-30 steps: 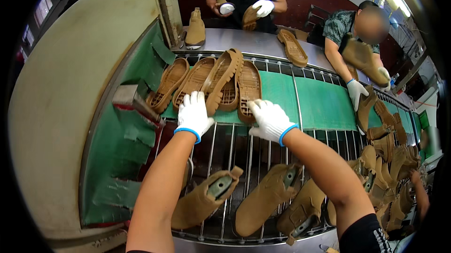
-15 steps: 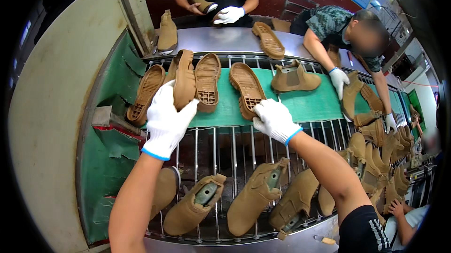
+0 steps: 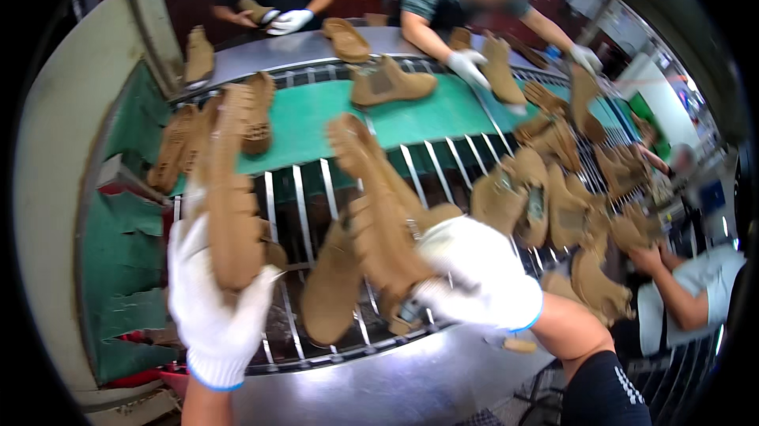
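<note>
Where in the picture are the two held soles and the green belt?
Left held sole (image 3: 232, 216), head view: middle of its side.
Right held sole (image 3: 383, 241), head view: its ridged side.
Green belt (image 3: 307, 121), head view: bare stretch.

L tan sole (image 3: 232, 220) approx. upright, R tan sole (image 3: 378, 224) tilted.

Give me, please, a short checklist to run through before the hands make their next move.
1. Left hand holds a brown sole: ok.
2. Right hand holds a second sole: ok.
3. Right hand's exact finger placement: cannot tell, blurred.
4. Held soles apart from each other: ok.
5. Second sole clear of the boot between the hands: cannot tell, they overlap in view.
6. Both hands gloved: ok.
</note>
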Demonstrator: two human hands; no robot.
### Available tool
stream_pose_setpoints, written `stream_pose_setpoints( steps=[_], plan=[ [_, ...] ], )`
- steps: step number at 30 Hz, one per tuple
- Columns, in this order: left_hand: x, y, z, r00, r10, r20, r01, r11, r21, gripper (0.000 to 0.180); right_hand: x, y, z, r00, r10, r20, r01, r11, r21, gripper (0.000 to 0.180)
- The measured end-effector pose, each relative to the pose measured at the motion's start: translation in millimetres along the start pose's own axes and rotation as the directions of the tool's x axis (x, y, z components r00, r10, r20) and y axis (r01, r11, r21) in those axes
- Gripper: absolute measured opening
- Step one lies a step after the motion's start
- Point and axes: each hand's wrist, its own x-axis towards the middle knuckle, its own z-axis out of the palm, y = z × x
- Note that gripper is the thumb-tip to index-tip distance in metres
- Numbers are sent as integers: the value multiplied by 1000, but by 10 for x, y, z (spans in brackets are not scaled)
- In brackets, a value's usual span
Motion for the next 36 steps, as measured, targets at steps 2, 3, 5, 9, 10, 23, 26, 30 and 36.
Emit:
stream_pose_setpoints(
  steps=[2,3,5,9,10,23,26,30,36],
  plan=[
    [-439,182,-78,993,-117,-31,116,992,-48,71,-370,-269,82,992,-66,106,68,998,-16,38],
    [-689,230,-84,990,-100,-98,93,993,-75,71,-600,-344,196,987,-159,6,158,987,42,38],
    [-1250,288,-281,988,-64,-140,48,992,-116,76,-907,-682,214,963,-197,183,180,978,102,33],
    [-2186,1108,-590,966,-150,-212,180,975,128,76,-2010,-1491,658,968,-229,103,232,973,-17,37],
    [-2570,1110,-701,979,-85,-186,126,968,219,82,-2313,-1650,821,962,-215,168,216,976,13,41],
    [-4297,1543,-1017,997,71,-2,-62,891,450,59,-2719,-1068,-979,878,478,38,-441,835,-329,58],
    [-4260,1656,-553,986,-167,-10,166,985,-54,62,-3055,-191,-1551,711,670,-214,-685,591,-426,63],
    [-4053,1791,-305,999,-32,-4,32,998,49,70,-3080,1175,-1896,338,921,-191,-913,272,-304,104],
    [-3825,1633,325,999,23,32,-25,998,60,57,-3190,2050,-1953,42,977,-209,-958,-20,-285,121]
  ],
)
